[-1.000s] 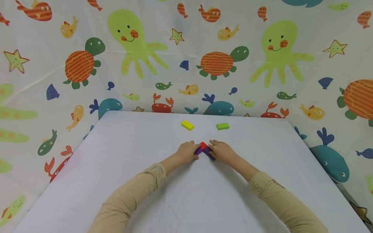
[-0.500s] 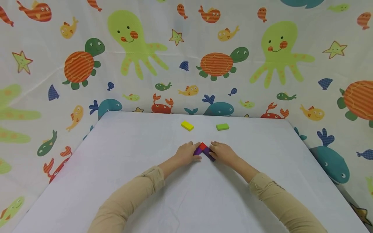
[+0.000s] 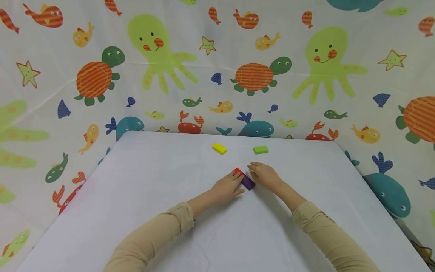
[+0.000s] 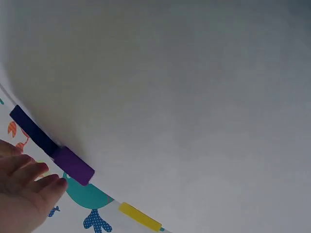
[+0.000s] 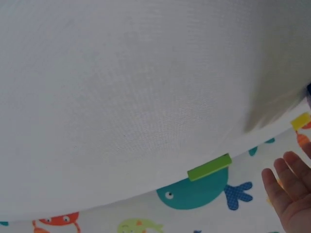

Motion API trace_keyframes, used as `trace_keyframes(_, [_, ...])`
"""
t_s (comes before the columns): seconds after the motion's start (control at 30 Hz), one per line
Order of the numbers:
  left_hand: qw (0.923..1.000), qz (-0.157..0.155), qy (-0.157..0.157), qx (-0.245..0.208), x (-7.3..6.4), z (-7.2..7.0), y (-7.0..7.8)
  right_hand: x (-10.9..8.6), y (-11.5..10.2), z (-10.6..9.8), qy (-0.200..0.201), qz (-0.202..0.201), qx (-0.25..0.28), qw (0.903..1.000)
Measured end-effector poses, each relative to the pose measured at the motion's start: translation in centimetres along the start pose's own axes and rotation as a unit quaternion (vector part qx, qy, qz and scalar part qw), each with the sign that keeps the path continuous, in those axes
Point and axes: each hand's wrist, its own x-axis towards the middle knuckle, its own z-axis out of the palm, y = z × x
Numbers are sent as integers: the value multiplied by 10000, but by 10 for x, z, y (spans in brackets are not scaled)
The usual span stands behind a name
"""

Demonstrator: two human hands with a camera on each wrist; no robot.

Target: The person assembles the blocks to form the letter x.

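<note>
My left hand (image 3: 227,187) reaches in from the left, its fingers over a red patch (image 3: 239,171) at the upper end of a dark purple block (image 3: 248,182). The hand hides part of the blocks, so how the red one sits is unclear. In the left wrist view, a purple block (image 4: 74,165) lies end to end with a dark blue-looking block (image 4: 34,131), close beside the left fingertips. To the right of the dark block, my right hand (image 3: 266,176) has its fingers extended, holding nothing. The right wrist view shows its straight fingers too.
Farther back on the white-covered table (image 3: 163,162) lie a yellow block (image 3: 219,148) and a light green block (image 3: 260,150), apart from each other. Behind the table's far edge hangs a cloth (image 3: 210,60) printed with sea animals.
My left hand has moved right, onto the red patch, and the purple block on the left is no longer visible in the head view. My right hand has come off the dark block.
</note>
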Motion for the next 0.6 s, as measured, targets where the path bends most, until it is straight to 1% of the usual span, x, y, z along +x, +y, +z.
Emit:
trace_keyframes(0.07, [9999, 27, -17, 120, -1, 1, 3, 1, 1, 1, 39, -14, 4, 10000])
trace_keyframes(0.17, [9997, 1, -85, 240, 0, 2, 7, 1, 2, 1, -10, 47, 3, 10000])
trace_keyframes(0.3, [9989, -184, -291, 303, 2, 1, 10, 3, 3, 1, -121, 157, 29, 9998])
trace_keyframes(0.4, [9981, -308, -418, 320, 5, 0, 12, 4, 4, 0, -115, 203, 70, 9997])
trace_keyframes(0.47, [9977, -365, -468, 340, 7, 0, 12, 5, 4, 0, -55, 187, 72, 9998])
trace_keyframes(0.6, [9974, -415, -467, 371, 9, 0, 12, 8, 6, -2, 91, 145, 70, 9998])
